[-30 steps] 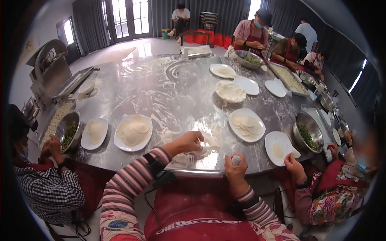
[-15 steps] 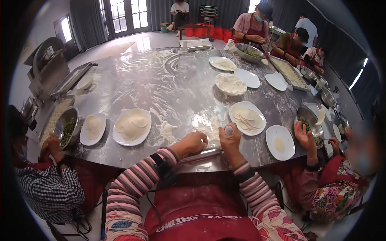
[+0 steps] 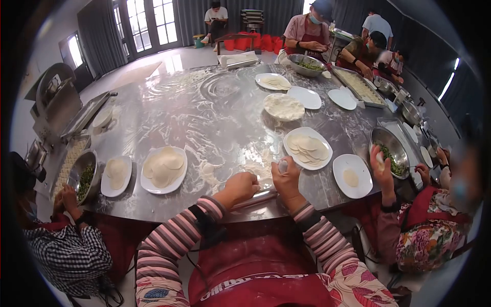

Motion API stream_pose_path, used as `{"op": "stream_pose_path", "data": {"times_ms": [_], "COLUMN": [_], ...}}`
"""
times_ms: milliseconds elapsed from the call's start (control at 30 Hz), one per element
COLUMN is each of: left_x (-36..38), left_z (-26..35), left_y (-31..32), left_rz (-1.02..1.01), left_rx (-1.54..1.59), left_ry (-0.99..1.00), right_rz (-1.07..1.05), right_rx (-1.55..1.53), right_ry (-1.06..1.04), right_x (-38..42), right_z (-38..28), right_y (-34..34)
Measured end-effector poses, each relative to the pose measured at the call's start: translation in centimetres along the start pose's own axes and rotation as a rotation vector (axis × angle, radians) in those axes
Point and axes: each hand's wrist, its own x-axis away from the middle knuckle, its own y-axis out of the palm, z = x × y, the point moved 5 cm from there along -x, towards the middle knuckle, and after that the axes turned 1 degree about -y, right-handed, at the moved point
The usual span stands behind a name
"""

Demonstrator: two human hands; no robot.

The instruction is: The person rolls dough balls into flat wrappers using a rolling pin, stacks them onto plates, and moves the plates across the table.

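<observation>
My right hand (image 3: 287,180) is wrapped round what looks like a rolling pin (image 3: 283,166); only its pale rounded end shows above the fist. Close by on the left, my left hand (image 3: 239,187) is curled with its fingers pressed together at the table's near edge. Whatever lies under those fingers is hidden. Loose flour (image 3: 258,169) covers the steel just beyond both hands. A square plate of stacked round dough wrappers (image 3: 307,149) stands beyond my right hand. Farther left, a larger pile of wrappers (image 3: 164,168) fills another plate.
A bowl of flour (image 3: 284,107) stands farther back on the steel table (image 3: 204,123). To the right are a plate with one wrapper (image 3: 351,177) and a bowl of green filling (image 3: 391,153) beside a co-worker. Another co-worker sits at left by a filling bowl (image 3: 85,179).
The view has shifted slightly. My left hand's fingers look more tightly curled, while my right hand keeps its grip. The co-worker at right has turned the raised hand.
</observation>
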Motion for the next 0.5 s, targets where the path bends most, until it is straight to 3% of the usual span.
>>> {"op": "stream_pose_path", "data": {"times_ms": [100,133,233,333,467,500], "left_x": [-0.4,-0.2,0.8,1.5,0.0,-0.5], "left_z": [0.0,-0.1,-1.9,-1.9,-1.2,-1.0], "left_y": [0.9,0.9,0.6,1.2,0.9,0.7], "left_rz": [-0.107,-0.105,-0.007,-0.083,-0.022,-0.101], "left_rx": [0.030,0.036,0.155,0.247,0.032,0.063], "left_ry": [0.168,0.165,-0.094,-0.146,-0.063,-0.032], "right_rz": [-0.015,-0.018,0.024,0.038,0.028,0.020], "right_rx": [-0.005,-0.008,-0.041,-0.043,-0.007,-0.015], "right_ry": [0.049,0.089,0.053,0.112,0.040,0.027], "right_x": [1.1,1.9,3.9,2.6,0.9,0.6], "right_z": [-1.1,-1.5,-1.4,-1.9,-0.5,-0.8], "right_y": [-1.7,-2.5,-3.9,-3.1,-1.3,-1.2]}}
